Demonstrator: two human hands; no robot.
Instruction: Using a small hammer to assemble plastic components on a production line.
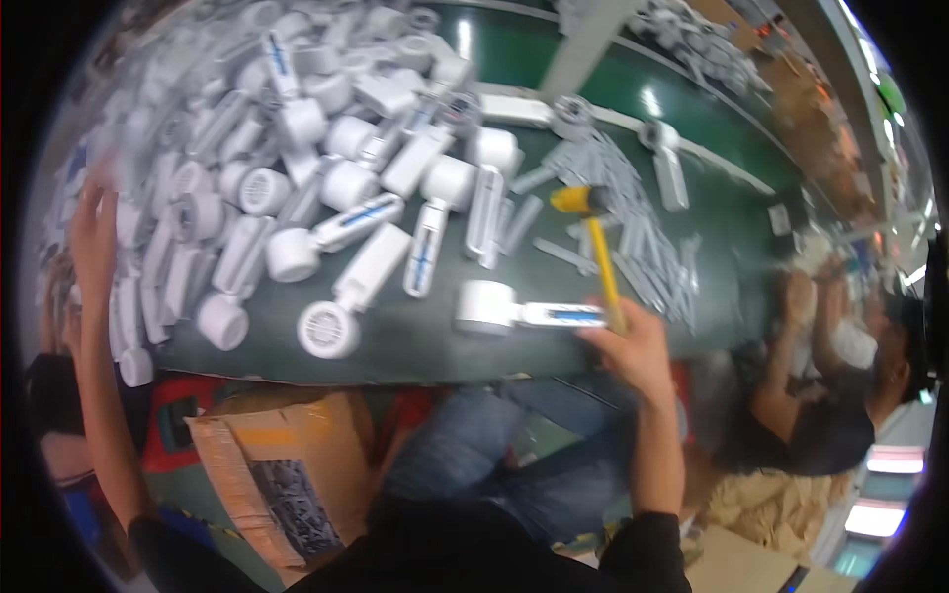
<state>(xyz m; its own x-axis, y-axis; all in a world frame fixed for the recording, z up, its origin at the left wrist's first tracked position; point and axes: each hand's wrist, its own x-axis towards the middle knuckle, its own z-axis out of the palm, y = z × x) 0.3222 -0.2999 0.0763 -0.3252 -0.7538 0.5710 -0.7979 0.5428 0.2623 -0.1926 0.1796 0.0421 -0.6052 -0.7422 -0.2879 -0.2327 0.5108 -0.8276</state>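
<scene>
My right hand is closed around the yellow handle of a small hammer, whose yellow and black head points away from me. Just by its fingers lies a white shower-head-shaped piece, with a round head and a flat handle bearing a blue stripe. The handle's end meets my thumb; whether it is also gripped is unclear. Out at the far left, my left hand reaches to the edge of a big pile of similar white pieces. Motion smears its fingertips, so any hold there cannot be made out.
Clear grey plastic strips lie scattered on the green tabletop beyond the hammer. A cardboard box stands below the table edge at left. People work nearby on both sides, one co-worker at right. A metal post rises at the back.
</scene>
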